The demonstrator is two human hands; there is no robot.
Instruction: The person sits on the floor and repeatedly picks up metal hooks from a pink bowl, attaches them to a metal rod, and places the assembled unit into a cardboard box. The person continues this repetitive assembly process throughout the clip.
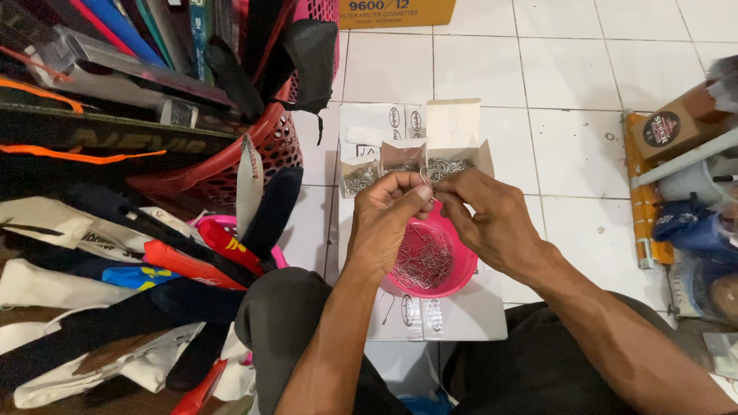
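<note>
Hands at frame centre, left hand (pixel 387 206) and right hand (pixel 486 215), fingertips pinched together on a wire clip (pixel 427 184) above pink bowl (pixel 461 273) of clips.

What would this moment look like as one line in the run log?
left hand: pinching small wire piece | right hand: fingertips meeting left | below: pink bowl of wire clips | behind: open box of clips

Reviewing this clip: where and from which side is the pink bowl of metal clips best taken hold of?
Probably by the bare rim of the pink bowl on its right, near side, coming from the right. The left hand and right hand hover over its far half, and loose metal clips fill the middle, so only that curved edge shows free.
</note>
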